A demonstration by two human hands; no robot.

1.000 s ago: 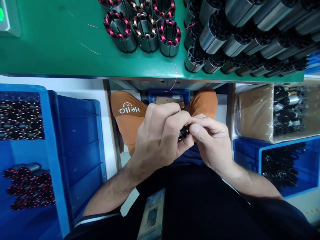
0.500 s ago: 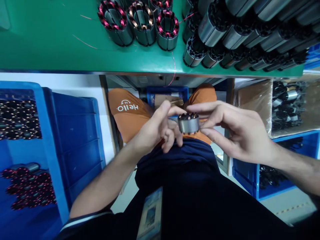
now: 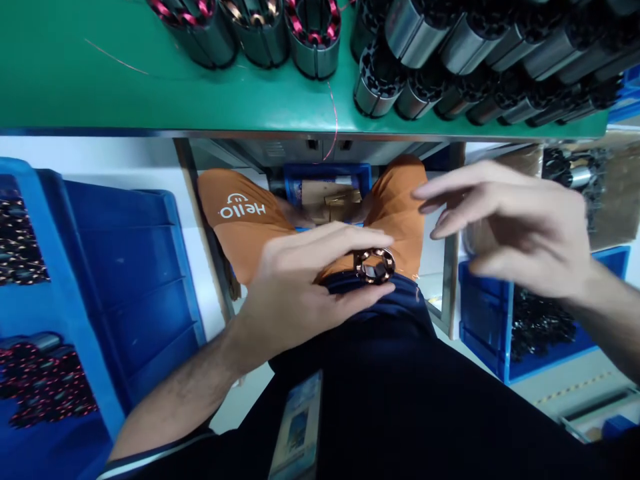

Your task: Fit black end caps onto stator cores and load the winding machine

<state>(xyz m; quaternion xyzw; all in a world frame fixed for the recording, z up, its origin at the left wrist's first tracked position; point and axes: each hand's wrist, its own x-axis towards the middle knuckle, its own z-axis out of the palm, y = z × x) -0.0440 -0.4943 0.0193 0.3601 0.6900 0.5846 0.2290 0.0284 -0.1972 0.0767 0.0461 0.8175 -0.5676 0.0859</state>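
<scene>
My left hand (image 3: 305, 280) grips a copper-wound motor stator (image 3: 359, 268) between thumb and fingers, over my lap. The stator's round open end, ringed with copper coils, faces up toward me. Apart from it, to the right, my right hand (image 3: 525, 227) is raised with its fingers spread and nothing in them; it is a little blurred. On the green table (image 3: 60, 93) ahead stand stators with red windings (image 3: 316, 50) and one with copper windings (image 3: 263, 43).
Unwound stators (image 3: 377, 90) are stacked at the table's right. Blue bins (image 3: 130, 267) on the left hold copper-wound and red-wound stators. To the right are a cardboard box (image 3: 617, 200) of metal parts and a blue bin (image 3: 485, 333). A loose red wire (image 3: 336, 120) hangs over the table edge.
My right hand has let go of the stator and moved away to the right. My left hand now holds it, turned so its open end faces up. The view has shifted slightly.
</scene>
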